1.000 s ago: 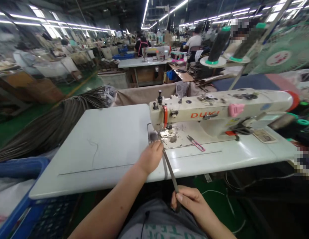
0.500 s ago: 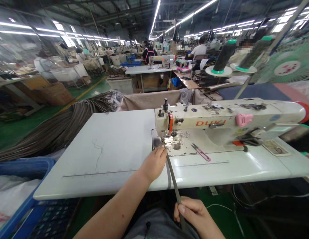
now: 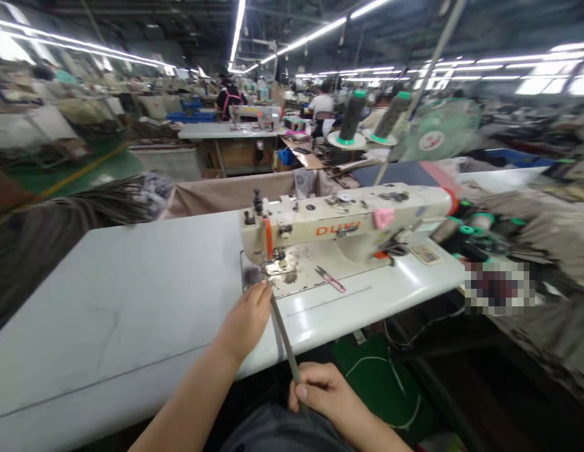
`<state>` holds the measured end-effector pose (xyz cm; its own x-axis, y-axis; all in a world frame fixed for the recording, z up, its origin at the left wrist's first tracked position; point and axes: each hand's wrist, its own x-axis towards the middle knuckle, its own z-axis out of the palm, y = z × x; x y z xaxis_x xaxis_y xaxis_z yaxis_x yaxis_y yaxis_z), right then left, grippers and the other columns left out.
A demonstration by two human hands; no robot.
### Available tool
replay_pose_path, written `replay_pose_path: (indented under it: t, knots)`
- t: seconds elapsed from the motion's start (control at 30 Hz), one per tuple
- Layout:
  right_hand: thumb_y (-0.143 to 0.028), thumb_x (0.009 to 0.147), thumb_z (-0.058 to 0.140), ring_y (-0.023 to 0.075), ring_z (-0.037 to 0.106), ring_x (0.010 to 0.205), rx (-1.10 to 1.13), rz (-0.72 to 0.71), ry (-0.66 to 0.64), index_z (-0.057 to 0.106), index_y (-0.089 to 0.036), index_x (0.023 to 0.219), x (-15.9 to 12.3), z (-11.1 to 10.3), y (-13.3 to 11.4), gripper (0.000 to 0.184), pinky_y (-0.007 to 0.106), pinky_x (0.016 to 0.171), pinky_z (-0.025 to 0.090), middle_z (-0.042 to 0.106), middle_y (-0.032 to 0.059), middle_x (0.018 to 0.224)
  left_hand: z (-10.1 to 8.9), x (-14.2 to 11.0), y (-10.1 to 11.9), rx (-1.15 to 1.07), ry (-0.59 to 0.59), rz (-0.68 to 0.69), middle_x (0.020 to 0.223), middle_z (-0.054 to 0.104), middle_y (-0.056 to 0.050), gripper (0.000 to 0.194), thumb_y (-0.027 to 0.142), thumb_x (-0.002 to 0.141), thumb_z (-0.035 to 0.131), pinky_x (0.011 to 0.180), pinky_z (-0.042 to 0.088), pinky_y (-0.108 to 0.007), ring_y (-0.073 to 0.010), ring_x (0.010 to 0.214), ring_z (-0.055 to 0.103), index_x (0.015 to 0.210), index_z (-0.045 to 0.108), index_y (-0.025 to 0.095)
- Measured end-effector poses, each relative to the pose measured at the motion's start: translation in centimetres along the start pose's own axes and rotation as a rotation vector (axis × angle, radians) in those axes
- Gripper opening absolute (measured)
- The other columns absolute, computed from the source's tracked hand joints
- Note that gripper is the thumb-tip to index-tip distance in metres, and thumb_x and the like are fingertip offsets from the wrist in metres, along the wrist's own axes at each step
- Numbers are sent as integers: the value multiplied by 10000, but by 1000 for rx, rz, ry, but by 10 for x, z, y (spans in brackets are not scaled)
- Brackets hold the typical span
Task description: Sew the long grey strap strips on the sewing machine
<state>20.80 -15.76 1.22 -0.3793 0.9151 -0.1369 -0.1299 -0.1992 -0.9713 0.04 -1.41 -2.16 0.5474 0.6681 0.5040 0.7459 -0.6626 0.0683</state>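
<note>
A long, narrow grey-brown fabric strip [image 3: 286, 334] runs from beneath the needle area of the white sewing machine [image 3: 339, 216] over the table's front edge to my lap. My left hand [image 3: 248, 317] lies on the table just in front of the presser foot, its fingers pinched on the strip's far part. Lower down, below the table edge, my right hand [image 3: 320, 389] grips the strip between thumb and fingers. Pink-handled thread snips [image 3: 330, 279] rest on the machine bed, to the right of the needle. Fingertips hide where the strip meets the foot.
Two dark thread cones [image 3: 352, 118] stand behind the machine, near a green fan [image 3: 433, 129]. Bundled dark strips [image 3: 61, 251] lie left of the white table [image 3: 179, 270]. Piled fabric [image 3: 522, 220] is at the right. Other people sit at machines farther back.
The head view has turned to the right, so everything sits farther left and more of the right side shows. Both hands keep their hold on the strip, with little visible movement relative to the machine.
</note>
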Motion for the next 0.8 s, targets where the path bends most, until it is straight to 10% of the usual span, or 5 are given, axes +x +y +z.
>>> replay_pose_path:
  t: [0.27, 0.8]
  knots:
    - [-534, 785, 867, 147, 629, 769, 21, -64, 106, 829, -161, 799, 6, 8, -6, 375, 273, 776, 488, 678, 12, 776, 1, -3, -9, 160, 28, 279, 1234, 708, -176, 340, 64, 957, 442, 1067, 549, -466, -324, 1234, 641, 1091, 751, 108]
    - [-593, 763, 854, 123, 660, 568, 352, 118, 87, 759, -99, 815, 10, 15, 13, 506, 217, 568, 496, 711, 32, 655, 0, -4, -11, 268, 50, 378, 1216, 707, -200, 329, 43, 949, 450, 1065, 517, -480, -349, 1209, 636, 1050, 762, 71]
